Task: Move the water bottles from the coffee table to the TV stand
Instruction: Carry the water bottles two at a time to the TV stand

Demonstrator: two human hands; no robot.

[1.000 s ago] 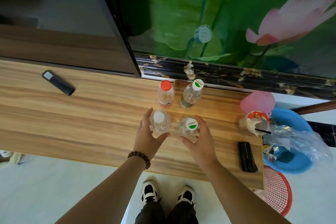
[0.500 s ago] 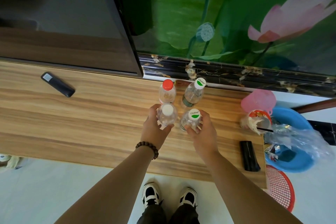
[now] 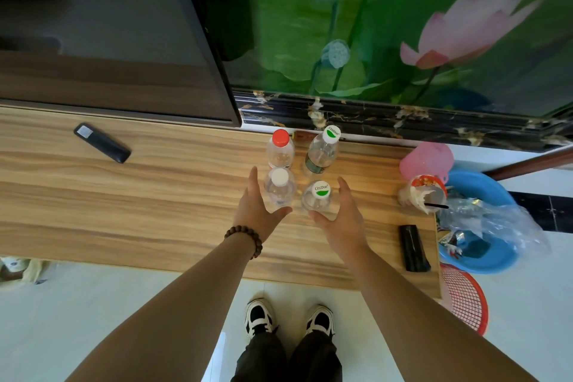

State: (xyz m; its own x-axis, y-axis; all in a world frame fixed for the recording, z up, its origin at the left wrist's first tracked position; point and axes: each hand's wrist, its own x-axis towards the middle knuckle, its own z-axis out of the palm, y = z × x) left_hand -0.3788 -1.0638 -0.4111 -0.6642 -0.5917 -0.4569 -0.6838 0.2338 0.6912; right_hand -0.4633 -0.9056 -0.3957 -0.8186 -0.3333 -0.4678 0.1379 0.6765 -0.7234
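Observation:
Several clear water bottles stand close together on the wooden TV stand (image 3: 155,195). At the back are a red-capped bottle (image 3: 280,150) and a green-and-white-capped bottle (image 3: 321,152). In front of them stand a white-capped bottle (image 3: 279,191) and a second green-capped bottle (image 3: 317,200). My left hand (image 3: 255,209) is open beside the white-capped bottle, fingers along its left side and thumb below it. My right hand (image 3: 341,215) is open around the front green-capped bottle in the same way. Neither hand grips a bottle.
A black remote (image 3: 102,143) lies at the stand's left, under the TV (image 3: 108,25). On the right are a black case (image 3: 414,248), a cup with a straw (image 3: 423,195) and a pink lid (image 3: 426,161). A blue basin (image 3: 493,260) and a red basket (image 3: 465,301) sit past the stand's right end.
Half a second ago both hands were closed on the two front bottles. Now the fingers are spread, the hands have drawn back a little, and the bottles stand by themselves.

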